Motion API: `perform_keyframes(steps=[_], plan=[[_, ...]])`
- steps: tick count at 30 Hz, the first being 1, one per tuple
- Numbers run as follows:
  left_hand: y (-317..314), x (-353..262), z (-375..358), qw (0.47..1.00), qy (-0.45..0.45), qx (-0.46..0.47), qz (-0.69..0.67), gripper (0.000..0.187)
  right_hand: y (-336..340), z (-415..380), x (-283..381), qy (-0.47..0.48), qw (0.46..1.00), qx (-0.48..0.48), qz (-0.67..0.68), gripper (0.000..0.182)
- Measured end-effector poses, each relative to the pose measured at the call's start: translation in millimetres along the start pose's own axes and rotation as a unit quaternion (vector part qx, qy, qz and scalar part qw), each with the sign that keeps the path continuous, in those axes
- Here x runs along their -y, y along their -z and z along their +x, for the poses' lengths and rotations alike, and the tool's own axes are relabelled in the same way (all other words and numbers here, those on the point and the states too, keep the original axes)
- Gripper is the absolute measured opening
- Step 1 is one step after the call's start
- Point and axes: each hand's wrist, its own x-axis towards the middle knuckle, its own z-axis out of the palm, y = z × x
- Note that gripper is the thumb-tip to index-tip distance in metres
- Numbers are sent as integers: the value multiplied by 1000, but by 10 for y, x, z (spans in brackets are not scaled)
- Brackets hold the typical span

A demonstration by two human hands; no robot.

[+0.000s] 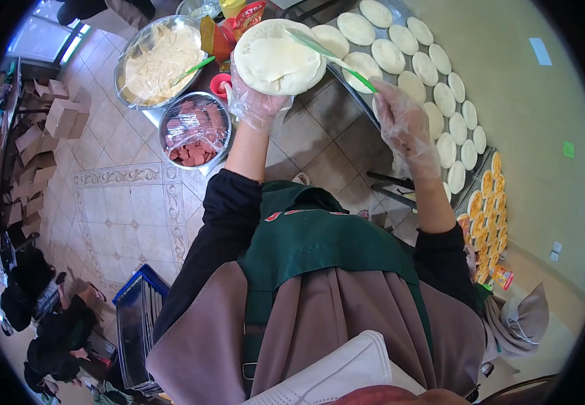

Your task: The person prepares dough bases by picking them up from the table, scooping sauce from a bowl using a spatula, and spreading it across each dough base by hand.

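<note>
Dough round (279, 57) rests on gloved left hand (257, 101), fingers hidden beneath; right hand (406, 128) grips green spatula (333, 59)

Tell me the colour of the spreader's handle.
Green, on the spreader in the right hand; head view.

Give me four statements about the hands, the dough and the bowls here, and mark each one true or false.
1. The left hand holds up a round of dough. True.
2. The right hand holds a metal spoon. False: it holds a green-handled spatula.
3. Both hands are bare. False: they wear clear plastic gloves.
4. The bowl of sliced meat is covered with plastic wrap. True.
</note>
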Motion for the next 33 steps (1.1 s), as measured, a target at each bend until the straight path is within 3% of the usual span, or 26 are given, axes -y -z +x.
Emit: perform_keyframes(steps=[4,6,10,12,13,16,18,21,22,25,30,31,33], plan=[[30,-1,93,998,-28,-26,50,59,5,-49,7,16,998,42,-35,18],[107,40,163,989,-111,-57,75,59,-45,-178,46,-3,998,62,-32,17],[185,156,246,975,-168,-107,95,59,-150,-356,298,-35,997,74,14,17],[267,188,287,955,-199,-129,176,61,-191,-412,378,-9,993,59,97,17],[238,208,278,956,-197,-128,175,61,-105,-377,462,-65,984,109,123,18],[157,228,219,975,-180,-78,106,61,-12,-302,526,-118,970,98,190,19],[119,178,204,995,-96,3,-26,60,-22,-294,467,-107,981,60,151,20],[192,122,219,994,-67,11,-82,58,-133,-369,405,-73,993,20,89,20],[259,116,241,994,-67,12,-82,58,-165,-392,399,-52,996,18,65,20],[423,142,326,971,-152,-81,164,56,-147,-482,556,-30,995,83,55,20],[386,251,308,982,-145,-90,82,56,-149,-446,597,-23,985,88,145,21],[420,232,293,988,-130,-49,69,58,-154,-427,588,-41,977,78,194,22],[491,204,290,992,-116,-9,55,61,-129,-369,523,-36,985,50,159,21]])
